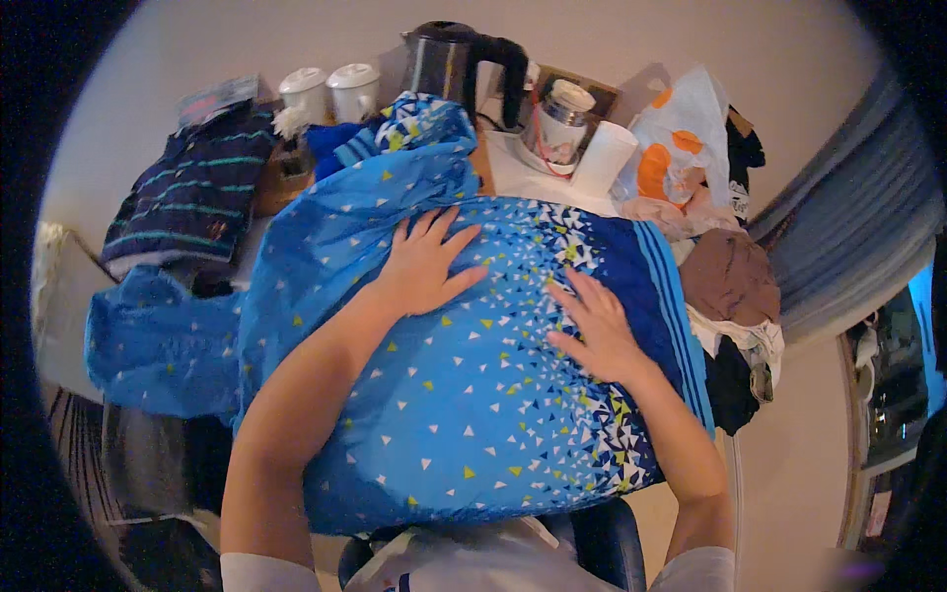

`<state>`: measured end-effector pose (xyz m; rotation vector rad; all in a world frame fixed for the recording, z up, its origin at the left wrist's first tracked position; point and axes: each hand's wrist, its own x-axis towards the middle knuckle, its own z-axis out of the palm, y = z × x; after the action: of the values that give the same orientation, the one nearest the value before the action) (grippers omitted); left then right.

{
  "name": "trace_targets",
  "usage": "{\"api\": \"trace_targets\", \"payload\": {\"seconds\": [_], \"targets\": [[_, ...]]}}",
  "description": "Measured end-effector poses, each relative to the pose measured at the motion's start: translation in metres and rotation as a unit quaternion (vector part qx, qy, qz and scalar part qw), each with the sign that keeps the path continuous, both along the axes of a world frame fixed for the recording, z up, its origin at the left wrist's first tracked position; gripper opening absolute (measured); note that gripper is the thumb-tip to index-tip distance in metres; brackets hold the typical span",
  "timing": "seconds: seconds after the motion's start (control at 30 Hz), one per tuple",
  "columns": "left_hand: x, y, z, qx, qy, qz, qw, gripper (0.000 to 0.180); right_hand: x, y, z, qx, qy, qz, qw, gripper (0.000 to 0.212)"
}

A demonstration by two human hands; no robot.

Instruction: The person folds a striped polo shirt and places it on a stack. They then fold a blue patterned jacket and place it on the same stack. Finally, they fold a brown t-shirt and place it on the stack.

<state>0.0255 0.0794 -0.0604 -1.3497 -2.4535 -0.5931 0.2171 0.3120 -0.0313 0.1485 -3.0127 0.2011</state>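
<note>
A large blue cloth (424, 395) printed with white, green and dark triangles covers the table in front of me and hangs over its near edge. On its upper middle lies my left hand (426, 264), palm down with the fingers spread. My right hand (600, 331) rests flat on the triangle-print part to the right, fingers apart, beside a dark blue striped border (641, 266). Neither hand grips anything. Toward the back left the fabric is bunched into a heap (424, 133), and another part of it (158, 340) spreads out at the left.
Along the back stand two white lidded mugs (353, 94), a black kettle (441, 69), a jar (560, 123) and a white cup (606, 153). A dark striped shirt (197, 187) lies at the left. At the right are a plastic bag (681, 138), brown cloth (730, 276) and a grey curtain (838, 217).
</note>
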Motion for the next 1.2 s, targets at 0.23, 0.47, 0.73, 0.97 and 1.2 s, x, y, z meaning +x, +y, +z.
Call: {"api": "trace_targets", "payload": {"seconds": [0.23,0.47,0.73,0.97,1.2], "targets": [[-0.022,-0.043,-0.001,0.017,0.032,0.02,0.999,0.046,0.02,0.062,-0.002,0.031,0.062,-0.089,0.994,0.053],[0.11,-0.064,0.068,-0.215,0.053,0.05,0.974,0.063,0.05,-0.044,0.038,0.045,0.072,0.031,0.996,0.06],[0.191,-0.125,0.044,-0.158,-0.066,-0.02,0.985,0.074,0.118,-0.08,0.006,-0.055,0.033,0.007,0.998,0.064],[0.204,-0.214,0.025,-0.106,-0.055,0.288,0.95,0.067,0.197,-0.013,-0.008,-0.06,0.174,-0.248,0.951,0.047],[0.276,-0.247,0.008,0.164,-0.126,0.301,0.931,0.025,0.24,0.004,-0.052,-0.219,0.474,-0.409,0.748,0.03]]}}
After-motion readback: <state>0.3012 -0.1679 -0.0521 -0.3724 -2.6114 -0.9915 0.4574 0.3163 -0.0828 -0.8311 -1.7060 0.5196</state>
